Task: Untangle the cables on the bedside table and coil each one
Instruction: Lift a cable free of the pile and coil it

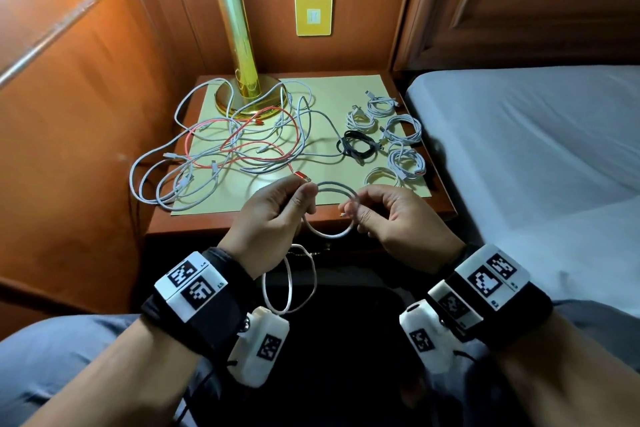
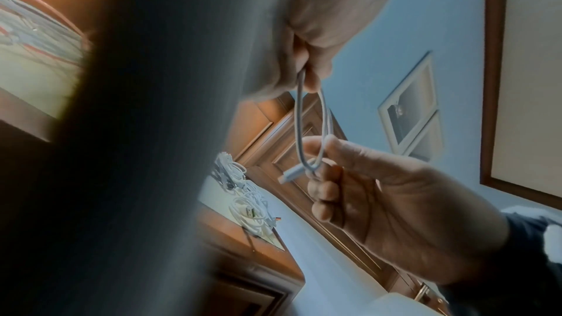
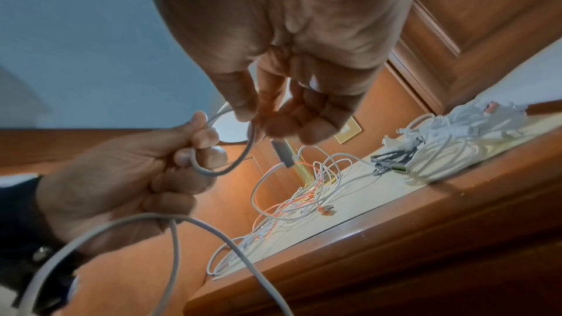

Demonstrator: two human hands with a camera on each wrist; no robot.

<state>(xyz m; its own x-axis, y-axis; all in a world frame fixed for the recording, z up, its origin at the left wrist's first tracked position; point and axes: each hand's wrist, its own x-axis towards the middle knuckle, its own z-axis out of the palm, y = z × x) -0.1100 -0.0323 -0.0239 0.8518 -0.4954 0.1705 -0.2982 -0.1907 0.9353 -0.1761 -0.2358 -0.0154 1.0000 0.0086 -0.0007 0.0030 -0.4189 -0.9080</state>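
We hold one white cable [image 1: 329, 210] in front of the table [image 1: 346, 215], just above its near edge. Left hand [image 1: 273, 215]: thumb and fingers pinch the left side of the loop, other fingers curled in. Right hand [image 1: 391, 215]: thumb and forefinger pinch the right side of the loop, where the cable's plug end [image 2: 292, 173] sticks out below the fingertips. Between the two hands the cable forms about one round turn. Its slack hangs down from the left hand in a loose loop [image 1: 291, 284] over our lap.

On the table, left and centre: a tangle of white cables [image 1: 207, 156] with a red cable [image 1: 242, 146] threaded through it, spread around the foot of a brass lamp [image 1: 242, 80]. The red cable's plug [image 1: 303, 178] lies just beyond our left fingertips. Part of the tangle hangs over the table's left edge.

On the table, right side: five coiled white cables [image 1: 401, 128] and one coiled black cable [image 1: 358, 146], each separate. A bed [image 1: 536, 149] stands to the right of the table.
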